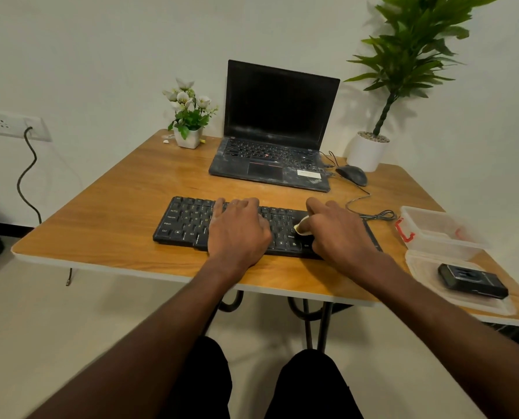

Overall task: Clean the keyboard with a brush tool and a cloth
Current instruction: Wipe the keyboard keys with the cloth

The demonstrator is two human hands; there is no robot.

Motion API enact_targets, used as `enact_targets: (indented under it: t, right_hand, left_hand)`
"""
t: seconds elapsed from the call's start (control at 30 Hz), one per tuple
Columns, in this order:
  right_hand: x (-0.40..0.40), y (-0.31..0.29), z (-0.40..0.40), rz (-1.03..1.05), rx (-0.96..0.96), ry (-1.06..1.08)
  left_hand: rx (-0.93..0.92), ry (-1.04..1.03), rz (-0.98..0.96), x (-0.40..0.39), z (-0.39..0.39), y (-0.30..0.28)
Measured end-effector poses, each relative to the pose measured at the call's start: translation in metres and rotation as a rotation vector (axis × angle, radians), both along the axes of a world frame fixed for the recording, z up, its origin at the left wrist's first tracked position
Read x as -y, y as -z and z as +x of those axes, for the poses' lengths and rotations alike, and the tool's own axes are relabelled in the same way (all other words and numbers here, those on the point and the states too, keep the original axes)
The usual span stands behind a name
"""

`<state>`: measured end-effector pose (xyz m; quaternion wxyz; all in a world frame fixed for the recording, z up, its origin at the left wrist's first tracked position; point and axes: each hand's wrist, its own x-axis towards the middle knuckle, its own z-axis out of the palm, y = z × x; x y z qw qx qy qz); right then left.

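A black keyboard [185,220] lies across the front middle of the wooden table [107,213]. My left hand [238,228] rests flat on the keyboard's middle, fingers spread, holding nothing. My right hand [339,231] is on the keyboard's right part, closed over a small pale yellow cloth [301,228]; only a corner of it shows under my thumb, touching the keys. I see no brush tool in either hand.
A dusty open laptop [279,128] stands behind the keyboard, a wired mouse [352,174] to its right. A clear plastic box [442,234] and its lid [427,267] with a black device [472,281] lie at the right edge. Two potted plants [188,116] [373,146] stand at the back.
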<state>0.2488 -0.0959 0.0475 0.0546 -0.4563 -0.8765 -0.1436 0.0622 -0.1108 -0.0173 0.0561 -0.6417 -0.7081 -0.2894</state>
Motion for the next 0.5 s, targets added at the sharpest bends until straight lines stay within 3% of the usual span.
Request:
enact_targets:
  t: [0.17,0.3,0.5]
  right_hand:
    - [-0.007,-0.009,0.015,-0.092,-0.066,-0.058]
    - [-0.023,-0.006,0.015,-0.154,-0.488,0.112]
    - [-0.013,0.009,0.011,-0.051,-0.247,0.084]
  left_hand:
    - [-0.006,0.014,0.003,0.001,0.000,0.000]
    - [-0.002,0.025,0.012,0.001,-0.001,-0.001]
    - [0.001,0.023,0.014,-0.001,-0.001,0.001]
